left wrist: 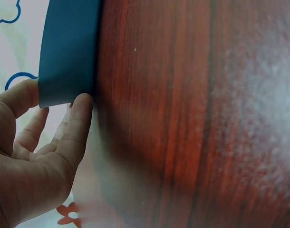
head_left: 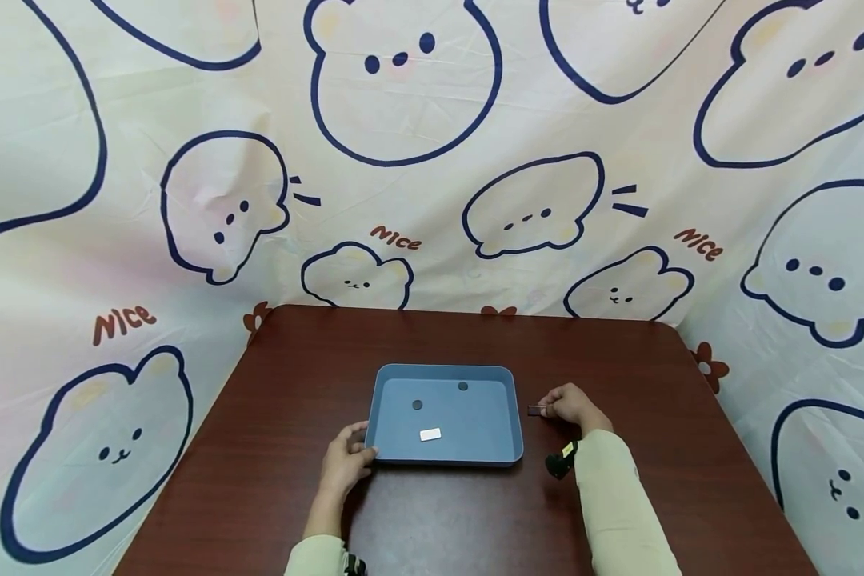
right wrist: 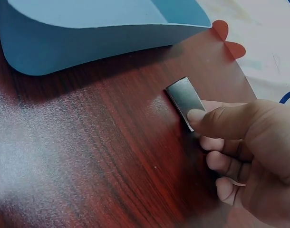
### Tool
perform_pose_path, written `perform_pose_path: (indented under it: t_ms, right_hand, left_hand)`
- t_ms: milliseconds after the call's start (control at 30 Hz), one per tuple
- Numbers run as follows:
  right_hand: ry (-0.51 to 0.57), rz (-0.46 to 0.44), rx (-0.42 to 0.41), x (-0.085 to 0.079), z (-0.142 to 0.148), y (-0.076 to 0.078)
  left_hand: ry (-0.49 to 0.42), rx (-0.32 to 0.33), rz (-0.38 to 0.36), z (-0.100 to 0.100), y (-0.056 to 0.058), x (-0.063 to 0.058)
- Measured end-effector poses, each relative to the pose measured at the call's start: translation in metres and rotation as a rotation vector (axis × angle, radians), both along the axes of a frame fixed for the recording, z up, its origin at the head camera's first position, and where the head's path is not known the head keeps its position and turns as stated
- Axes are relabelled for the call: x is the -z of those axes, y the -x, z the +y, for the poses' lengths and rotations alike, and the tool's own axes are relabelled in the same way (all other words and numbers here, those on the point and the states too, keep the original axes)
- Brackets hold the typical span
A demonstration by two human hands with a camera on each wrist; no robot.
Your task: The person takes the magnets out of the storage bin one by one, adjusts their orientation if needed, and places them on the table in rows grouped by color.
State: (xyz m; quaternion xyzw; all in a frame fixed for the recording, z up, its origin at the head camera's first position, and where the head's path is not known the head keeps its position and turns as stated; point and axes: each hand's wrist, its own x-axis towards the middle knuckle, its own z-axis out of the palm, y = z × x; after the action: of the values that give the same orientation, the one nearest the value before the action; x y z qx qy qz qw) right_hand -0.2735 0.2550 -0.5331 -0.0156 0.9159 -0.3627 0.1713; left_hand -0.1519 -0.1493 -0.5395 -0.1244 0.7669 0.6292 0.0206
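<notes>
A blue rectangular tray [head_left: 442, 462] lies on the table. My left hand [head_left: 344, 464] holds its left side near the front corner. In the left wrist view, the thumb is at the tray's rim and a fingertip [left wrist: 82, 100] at its lower edge. To the right of the tray, my right hand [head_left: 570, 406] pinches a small flat rectangular piece, dark and shiny [right wrist: 184, 97], between thumb and fingers, close over the table. Inside the tray are two small dark round discs, a nearer disc [head_left: 418, 405] and a farther disc [head_left: 463, 386], plus a white rectangular block [head_left: 430, 434].
The dark reddish-brown wooden table [head_left: 446, 524] extends around the tray on every side. Behind it and at both sides hangs a pale curtain [head_left: 432, 200] printed with cartoon bears. A dark wrist device [head_left: 562, 460] sits by the right sleeve.
</notes>
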Motion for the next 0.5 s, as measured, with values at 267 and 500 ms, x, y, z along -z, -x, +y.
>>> perform_pose_path:
  t_ms: [267, 500]
  right_hand:
    - [0.039, 0.023, 0.070, 0.0004, -0.0016, -0.0003]
    - [0.038, 0.029, 0.088, 0.0002, -0.0021, -0.0041]
  left_hand:
    - [-0.010, -0.010, -0.012, 0.0013, 0.0010, -0.0020]
    - [-0.007, -0.012, -0.015, 0.0020, -0.0004, -0.0020]
